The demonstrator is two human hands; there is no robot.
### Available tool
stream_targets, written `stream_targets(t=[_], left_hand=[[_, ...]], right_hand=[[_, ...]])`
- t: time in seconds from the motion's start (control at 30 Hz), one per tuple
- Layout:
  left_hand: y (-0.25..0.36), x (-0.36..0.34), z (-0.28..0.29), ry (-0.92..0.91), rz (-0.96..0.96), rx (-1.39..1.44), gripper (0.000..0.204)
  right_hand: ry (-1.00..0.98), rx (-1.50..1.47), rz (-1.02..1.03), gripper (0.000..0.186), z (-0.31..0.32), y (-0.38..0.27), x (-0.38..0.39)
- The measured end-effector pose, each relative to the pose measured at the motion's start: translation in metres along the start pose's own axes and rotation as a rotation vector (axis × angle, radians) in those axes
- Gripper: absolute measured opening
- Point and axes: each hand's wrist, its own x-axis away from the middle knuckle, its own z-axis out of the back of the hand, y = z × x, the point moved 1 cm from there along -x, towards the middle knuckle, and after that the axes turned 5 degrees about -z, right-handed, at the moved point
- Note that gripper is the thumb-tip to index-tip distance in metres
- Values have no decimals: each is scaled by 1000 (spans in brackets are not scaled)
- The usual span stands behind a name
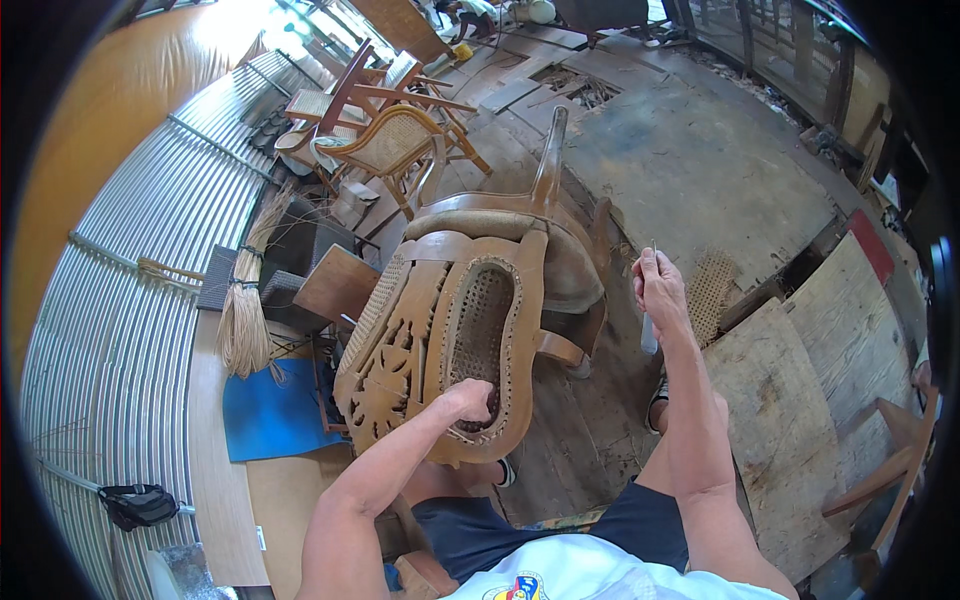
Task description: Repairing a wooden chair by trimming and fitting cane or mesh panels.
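A carved brown wooden chair [520, 400] lies tipped in front of me, its back toward me and a leg pointing up. Its oval back opening holds a woven cane panel [483, 315], edged by a row of holes and loops. My left hand [470, 400] is closed at the near end of this opening, fingertips against the cane; what they pinch is hidden. Raised off to the right of the chair, my right hand [661, 288] grips a slim awl-like tool [649, 337] with a pale handle below the fist and a thin tip above.
A bundle of cane strands [245, 320] hangs at left near the corrugated metal wall [130, 330]. Several cane chairs [385, 140] are stacked beyond. Wooden boards [775, 430] and a loose piece of cane webbing [712, 290] lie to the right. A blue sheet [270, 415] stands at left.
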Motion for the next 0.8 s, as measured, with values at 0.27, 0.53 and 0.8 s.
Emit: stream_targets(t=[0.27,0.53,0.8], left_hand=[[-9,1,-1,-107,-164,129,40],[-4,-4,6,-172,29,303,35],[-8,1,-4,83,-198,58,31]], right_hand=[[-5,-1,-5,37,1,0,0],[-6,-20,-11,38,1,-2,2],[-20,-17,-7,37,-6,-5,1]])
